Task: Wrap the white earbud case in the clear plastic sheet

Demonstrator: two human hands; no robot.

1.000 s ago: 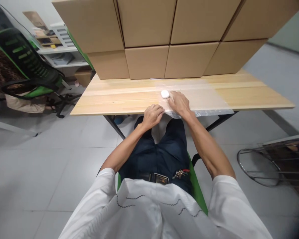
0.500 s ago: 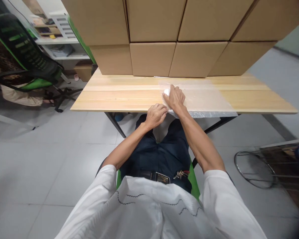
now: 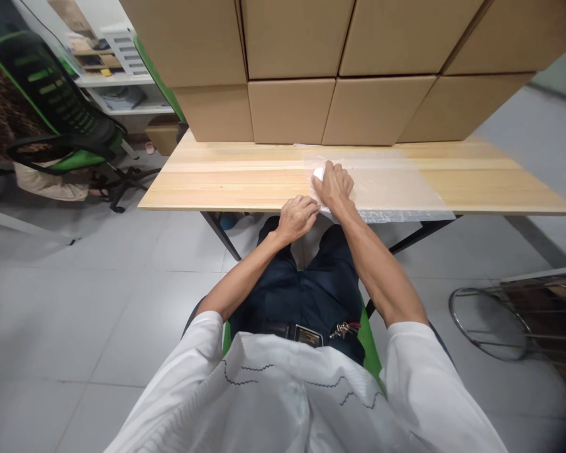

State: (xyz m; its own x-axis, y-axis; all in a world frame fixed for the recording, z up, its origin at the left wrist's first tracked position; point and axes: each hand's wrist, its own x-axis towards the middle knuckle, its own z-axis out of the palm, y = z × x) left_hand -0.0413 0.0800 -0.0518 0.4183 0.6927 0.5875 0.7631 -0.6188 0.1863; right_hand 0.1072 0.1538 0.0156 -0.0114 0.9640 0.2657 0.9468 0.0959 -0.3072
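Observation:
A sheet of clear bubble wrap (image 3: 391, 185) lies on the wooden table (image 3: 226, 182), its near edge hanging over the front. A small white rounded object (image 3: 317, 172) rests on the sheet's left end. My right hand (image 3: 334, 185) covers most of that object, fingers curled over it. My left hand (image 3: 298, 217) sits at the table's front edge, fingers closed on the near left corner of the bubble wrap. Both hands nearly touch each other.
Stacked cardboard boxes (image 3: 330, 63) fill the back of the table. A green and black office chair (image 3: 56, 119) with a person in patterned clothing stands at left, shelves behind it. A metal wire stool frame (image 3: 500, 321) is on the floor at right.
My right hand has slid forward and left over the white object, which was uncovered a second ago. My left hand has stayed at the sheet's corner.

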